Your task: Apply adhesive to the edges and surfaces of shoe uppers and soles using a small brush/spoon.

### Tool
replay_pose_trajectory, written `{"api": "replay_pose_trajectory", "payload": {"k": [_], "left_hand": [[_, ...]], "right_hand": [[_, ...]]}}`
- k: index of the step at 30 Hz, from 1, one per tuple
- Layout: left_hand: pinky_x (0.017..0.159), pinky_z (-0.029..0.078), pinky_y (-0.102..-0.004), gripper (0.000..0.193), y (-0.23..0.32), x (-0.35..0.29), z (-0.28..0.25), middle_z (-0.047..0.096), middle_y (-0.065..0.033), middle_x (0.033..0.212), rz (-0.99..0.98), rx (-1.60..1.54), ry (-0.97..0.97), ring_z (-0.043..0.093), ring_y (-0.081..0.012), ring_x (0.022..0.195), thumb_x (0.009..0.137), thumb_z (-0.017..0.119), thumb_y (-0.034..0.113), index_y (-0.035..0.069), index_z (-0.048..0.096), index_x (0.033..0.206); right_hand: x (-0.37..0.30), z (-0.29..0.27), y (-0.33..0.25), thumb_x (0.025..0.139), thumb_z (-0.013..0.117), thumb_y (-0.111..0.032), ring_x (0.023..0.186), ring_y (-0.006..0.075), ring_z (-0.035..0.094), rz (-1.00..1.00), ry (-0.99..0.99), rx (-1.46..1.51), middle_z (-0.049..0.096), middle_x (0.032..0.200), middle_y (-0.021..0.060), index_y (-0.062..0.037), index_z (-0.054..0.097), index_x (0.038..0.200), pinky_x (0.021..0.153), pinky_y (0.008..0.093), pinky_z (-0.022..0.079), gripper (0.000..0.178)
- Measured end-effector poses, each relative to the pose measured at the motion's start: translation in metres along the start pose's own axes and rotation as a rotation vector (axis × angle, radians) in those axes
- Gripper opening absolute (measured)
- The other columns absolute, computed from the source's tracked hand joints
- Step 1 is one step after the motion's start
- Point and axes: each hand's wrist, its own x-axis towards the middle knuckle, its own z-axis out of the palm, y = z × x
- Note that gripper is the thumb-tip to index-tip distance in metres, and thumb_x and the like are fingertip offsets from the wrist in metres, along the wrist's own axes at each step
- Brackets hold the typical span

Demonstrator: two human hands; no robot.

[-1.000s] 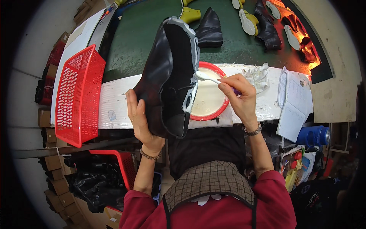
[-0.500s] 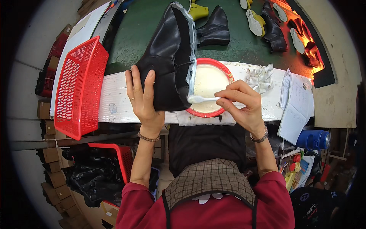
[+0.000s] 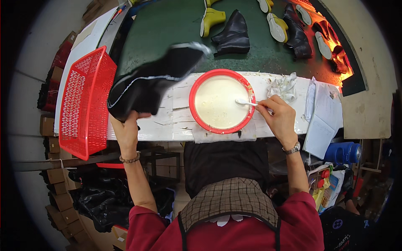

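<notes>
My left hand grips a black leather boot upper near its toe end, above the white board at the left. The upper is tilted sideways and smeared by motion; a pale coated edge runs along it. Pinched in my right hand is a small white brush, whose head is over a red-rimmed bowl of creamy white liquid. The brush head lies at the bowl's right side; I cannot tell whether it touches the liquid. Part of the left fingers is hidden behind the upper.
A red perforated basket stands at the left. Behind the bowl, a black boot and yellow shoe lasts lie on the green tabletop. A crumpled white cloth, papers and a blue bottle are at the right.
My left hand has carried the upper left, away from the bowl, and turned it over on its side. My right hand has taken the brush from the upper's edge to over the bowl.
</notes>
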Motion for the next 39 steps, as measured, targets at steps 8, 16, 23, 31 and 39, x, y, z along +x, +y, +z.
{"api": "replay_pose_trajectory", "payload": {"k": [8,16,23,31,39], "left_hand": [[0.051,0.061,-0.0411,0.044,0.006,-0.007,-0.006,0.067,-0.0202,0.100,-0.364,-0.169,-0.272,0.067,-0.0338,0.060,0.073,0.042,-0.018,-0.014,0.059,0.113],[0.048,0.060,-0.0424,0.043,0.013,-0.009,-0.009,0.067,-0.0223,0.101,-0.277,-0.355,-0.399,0.068,-0.0355,0.071,0.073,0.043,-0.020,-0.011,0.059,0.111],[0.048,0.059,-0.0407,0.040,0.023,-0.014,-0.013,0.067,-0.0225,0.093,-0.201,-0.281,-0.220,0.067,-0.0346,0.065,0.073,0.044,-0.020,-0.011,0.060,0.108],[0.045,0.055,-0.0392,0.043,0.026,-0.014,-0.002,0.069,-0.0240,0.093,-0.254,-0.343,-0.337,0.068,-0.0338,0.063,0.069,0.052,-0.024,-0.011,0.059,0.110],[0.045,0.057,-0.0387,0.036,0.021,-0.018,0.004,0.070,-0.0235,0.094,-0.392,-0.440,-0.350,0.069,-0.0329,0.064,0.073,0.052,-0.022,-0.012,0.062,0.106]], "right_hand": [[0.038,-0.016,-0.014,0.089,0.077,-0.014,0.070,0.0163,0.061,-0.153,0.129,0.570,0.067,0.086,-0.0001,-0.0075,0.078,0.099,0.065,0.0294,0.045,0.012],[0.057,-0.033,-0.028,0.086,0.079,-0.017,0.076,0.0121,0.060,-0.379,0.032,0.351,0.067,0.083,-0.0016,-0.0116,0.079,0.095,0.079,0.0303,0.037,0.010],[0.033,-0.054,-0.021,0.083,0.081,-0.016,0.074,0.0137,0.059,-0.293,-0.006,0.343,0.066,0.081,-0.0006,-0.0113,0.079,0.095,0.079,0.0303,0.037,0.013],[0.052,-0.048,-0.035,0.081,0.082,-0.017,0.087,0.0170,0.058,-0.427,-0.008,0.329,0.066,0.088,0.0001,-0.0123,0.080,0.098,0.086,0.0332,0.039,0.018],[0.074,-0.043,-0.056,0.079,0.082,-0.016,0.088,0.0166,0.058,-0.556,-0.041,0.444,0.067,0.089,-0.0006,-0.0132,0.080,0.099,0.084,0.0316,0.040,0.020]]}}
